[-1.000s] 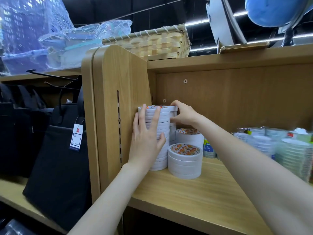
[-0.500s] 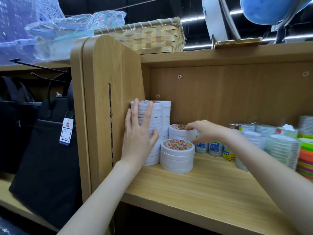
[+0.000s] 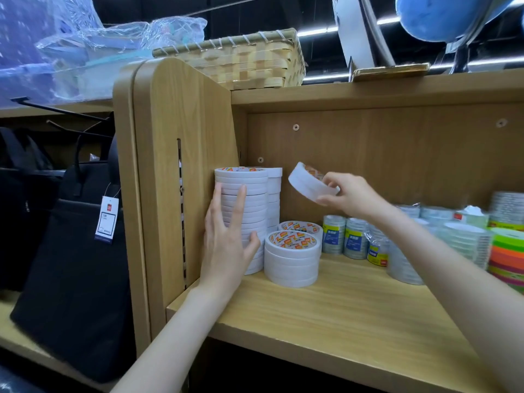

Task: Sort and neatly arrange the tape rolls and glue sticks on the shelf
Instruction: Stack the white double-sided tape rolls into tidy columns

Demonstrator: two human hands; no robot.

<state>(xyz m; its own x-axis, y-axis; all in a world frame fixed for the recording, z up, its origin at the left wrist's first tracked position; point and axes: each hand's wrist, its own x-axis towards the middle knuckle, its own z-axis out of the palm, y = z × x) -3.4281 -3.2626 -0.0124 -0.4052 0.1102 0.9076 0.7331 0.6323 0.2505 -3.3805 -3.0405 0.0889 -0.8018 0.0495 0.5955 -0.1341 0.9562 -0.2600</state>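
Note:
A tall stack of white tape rolls (image 3: 246,194) stands in the left corner of the wooden shelf (image 3: 326,316), with a second tall stack (image 3: 274,194) right behind it. My left hand (image 3: 229,242) presses flat against the front stack with straight fingers. Two short stacks of white rolls (image 3: 292,259) with orange-printed cores sit to the right of it. My right hand (image 3: 351,194) pinches one tilted white tape roll (image 3: 307,182) in the air, above the short stacks and level with the tall stack's top.
Clear tape packs with blue and yellow labels (image 3: 351,236) stand behind my right wrist, more clear rolls (image 3: 465,239) and neon rolls (image 3: 507,256) at the right edge. A wooden side panel (image 3: 175,177) bounds the shelf on the left; black bags (image 3: 73,265) hang beyond it. A woven basket (image 3: 243,61) rests on top.
My right hand left the tall stack's top, dropped to the rear short stack, took a white roll from it and raised it. My left hand stayed against the tall stack.

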